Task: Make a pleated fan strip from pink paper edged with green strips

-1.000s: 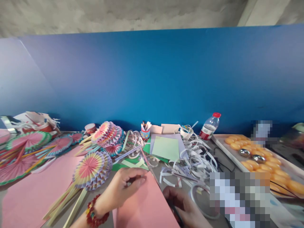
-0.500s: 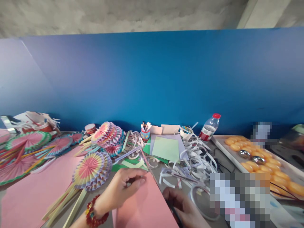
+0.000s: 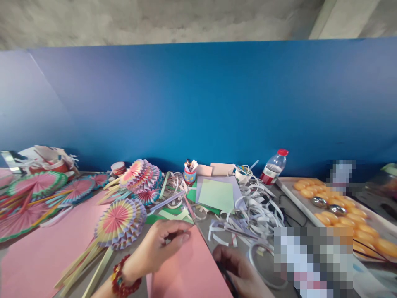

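Note:
My left hand [image 3: 167, 244], with a red bead bracelet at the wrist, pinches the upper left edge of a pink sheet of paper [image 3: 189, 269] between thumb and fingers. My right hand [image 3: 237, 267] is closed at the sheet's right edge, around a dark-handled tool [image 3: 228, 277]. Its working end is hidden, so its kind cannot be made out. A narrow pink paper strip [image 3: 190, 207] rises from the sheet's top corner. Left of my left hand lies a pleated paper fan [image 3: 119, 223] with pale sticks.
More pleated fans [image 3: 37, 184] lie at left over a large pink sheet [image 3: 46, 252]. Ahead are a pen cup [image 3: 190, 174] and a light green sheet [image 3: 217, 194]. Curled paper strips [image 3: 260, 203], a tape roll [image 3: 252, 265], a bottle [image 3: 274, 167] and an orange-filled tray [image 3: 287, 184] stand rightward.

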`<state>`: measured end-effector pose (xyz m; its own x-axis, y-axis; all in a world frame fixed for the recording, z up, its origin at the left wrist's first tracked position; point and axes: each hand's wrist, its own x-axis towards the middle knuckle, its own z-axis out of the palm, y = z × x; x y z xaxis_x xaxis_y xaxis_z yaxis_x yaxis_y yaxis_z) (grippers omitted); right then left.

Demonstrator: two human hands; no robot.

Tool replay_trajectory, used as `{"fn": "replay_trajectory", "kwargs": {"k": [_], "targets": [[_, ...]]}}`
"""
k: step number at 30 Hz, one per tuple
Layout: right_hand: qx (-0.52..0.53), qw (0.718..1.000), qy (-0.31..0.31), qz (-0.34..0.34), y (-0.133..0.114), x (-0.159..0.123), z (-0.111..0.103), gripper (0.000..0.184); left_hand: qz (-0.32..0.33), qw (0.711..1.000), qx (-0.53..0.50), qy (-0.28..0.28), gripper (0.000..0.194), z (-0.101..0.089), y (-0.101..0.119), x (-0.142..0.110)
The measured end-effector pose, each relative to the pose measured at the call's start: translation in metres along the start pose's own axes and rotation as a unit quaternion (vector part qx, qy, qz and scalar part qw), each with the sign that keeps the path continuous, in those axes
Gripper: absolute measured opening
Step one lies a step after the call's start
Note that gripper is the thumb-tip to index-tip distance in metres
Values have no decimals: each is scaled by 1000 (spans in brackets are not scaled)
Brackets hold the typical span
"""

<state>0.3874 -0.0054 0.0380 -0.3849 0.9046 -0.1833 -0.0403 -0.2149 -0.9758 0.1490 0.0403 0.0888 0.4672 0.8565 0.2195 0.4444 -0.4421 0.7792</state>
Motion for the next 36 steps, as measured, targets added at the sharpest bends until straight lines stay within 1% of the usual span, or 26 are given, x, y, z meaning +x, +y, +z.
{"fn": "replay_trajectory", "kwargs": {"k": [7,12,16,19,26,30,34,36], "targets": [[-17,1000,-5,-16,2,0,-2,69,-9,1000,-8,-5,25,0,-2,-1],[-28,1000,-2,-10,3,0,-1,63,-9,1000,-10,-6,25,0,0,-1],[-22,1000,-9,-5,4,1,-1,66,0,1000,-12,0,24,0,1,0],[-25,1000,-6,-9,4,1,-2,65,-2,1000,-18,3,24,0,1,0],[-39,999,4,-19,13,3,-3,58,-8,1000,-15,-9,24,-1,1,0],[-23,999,20,-28,13,3,-3,57,-5,1000,-12,0,24,-2,2,-1],[5,999,20,-29,9,2,-4,61,2,1000,-9,12,25,1,0,0],[11,998,32,-50,12,3,-7,61,5,1000,-3,12,25,2,0,1]]}}
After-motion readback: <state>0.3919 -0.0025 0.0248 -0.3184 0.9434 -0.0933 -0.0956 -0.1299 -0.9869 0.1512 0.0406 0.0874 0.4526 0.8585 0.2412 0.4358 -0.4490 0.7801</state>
